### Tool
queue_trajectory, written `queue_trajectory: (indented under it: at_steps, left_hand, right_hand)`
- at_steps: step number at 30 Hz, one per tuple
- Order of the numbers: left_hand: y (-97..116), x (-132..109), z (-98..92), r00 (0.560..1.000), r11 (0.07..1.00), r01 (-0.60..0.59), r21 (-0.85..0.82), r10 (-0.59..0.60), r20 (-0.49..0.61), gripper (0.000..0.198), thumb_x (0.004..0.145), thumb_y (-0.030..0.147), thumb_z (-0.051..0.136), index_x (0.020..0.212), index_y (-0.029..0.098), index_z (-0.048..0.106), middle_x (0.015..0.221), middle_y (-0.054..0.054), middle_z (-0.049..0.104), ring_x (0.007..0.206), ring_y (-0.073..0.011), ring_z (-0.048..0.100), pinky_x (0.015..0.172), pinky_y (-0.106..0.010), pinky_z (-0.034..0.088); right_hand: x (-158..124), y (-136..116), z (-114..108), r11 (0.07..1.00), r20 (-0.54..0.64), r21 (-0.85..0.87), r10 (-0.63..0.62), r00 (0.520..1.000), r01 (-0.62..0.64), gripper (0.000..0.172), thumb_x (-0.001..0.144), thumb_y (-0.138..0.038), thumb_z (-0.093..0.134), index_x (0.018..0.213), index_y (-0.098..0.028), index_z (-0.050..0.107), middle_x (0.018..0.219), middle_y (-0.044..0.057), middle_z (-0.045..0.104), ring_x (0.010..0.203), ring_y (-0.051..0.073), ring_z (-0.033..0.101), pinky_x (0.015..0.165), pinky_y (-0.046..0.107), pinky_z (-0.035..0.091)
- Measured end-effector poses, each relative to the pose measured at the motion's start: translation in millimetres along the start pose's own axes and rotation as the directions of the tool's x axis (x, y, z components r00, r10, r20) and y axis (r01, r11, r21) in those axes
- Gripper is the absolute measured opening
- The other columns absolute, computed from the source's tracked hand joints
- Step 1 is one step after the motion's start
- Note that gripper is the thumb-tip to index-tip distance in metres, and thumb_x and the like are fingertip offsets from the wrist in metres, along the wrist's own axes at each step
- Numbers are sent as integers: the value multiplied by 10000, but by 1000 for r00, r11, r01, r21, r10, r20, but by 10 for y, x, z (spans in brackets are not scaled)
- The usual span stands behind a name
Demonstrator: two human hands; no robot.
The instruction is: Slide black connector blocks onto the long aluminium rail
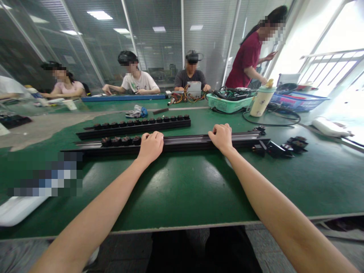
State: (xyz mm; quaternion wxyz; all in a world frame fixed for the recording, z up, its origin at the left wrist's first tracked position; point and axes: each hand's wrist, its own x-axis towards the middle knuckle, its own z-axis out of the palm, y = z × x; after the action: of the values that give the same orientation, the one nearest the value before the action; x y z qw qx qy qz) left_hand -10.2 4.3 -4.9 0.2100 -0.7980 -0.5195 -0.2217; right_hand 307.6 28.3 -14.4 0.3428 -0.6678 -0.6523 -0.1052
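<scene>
A long black rail [187, 141] lies across the green table in front of me, with several black round sockets [121, 141] seated in its left part. My left hand [151, 146] rests curled on the rail just right of those sockets, fingers closed over its edge. My right hand [222, 137] grips the rail further right, fingers curled over the top. A second black rail [85, 134] lies behind it, and a row of sockets [142, 121] fills its whole length.
Loose black socket parts [284, 147] lie at the rail's right end. Behind stand a green basket of cables [227, 103], a cream cup [261, 101], a black cable loop [273, 121] and a blue tray [301, 101]. Several people work at the far side.
</scene>
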Motion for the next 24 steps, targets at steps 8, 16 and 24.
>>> queue_trajectory:
  at_steps: [8,16,24]
  left_hand:
    - [-10,-2,11,1000,1000,-6,-13,6,-18,363,1042,244,293,1082,180,647,1124,-118,719,1007,-262,637,965,-458,358]
    - [-10,-2,14,1000,1000,-7,-18,6,-21,347,1040,234,300,1077,184,641,1126,-116,716,1025,-258,637,963,-451,353]
    - [-5,0,8,1000,1000,-3,-14,3,-13,338,1035,224,310,1079,177,641,1127,-117,716,1014,-257,640,967,-452,355]
  right_hand:
    - [5,20,-6,1000,-4,-26,15,1000,-15,137,837,-252,526,734,-203,601,863,130,670,967,298,494,888,416,374]
    - [10,38,-1,998,6,-50,25,1000,-25,150,848,-253,512,750,-197,611,887,133,682,985,299,504,899,413,374]
    - [3,58,-1,996,-14,-79,48,999,-49,159,849,-250,505,780,-187,634,931,146,696,998,308,516,896,417,382]
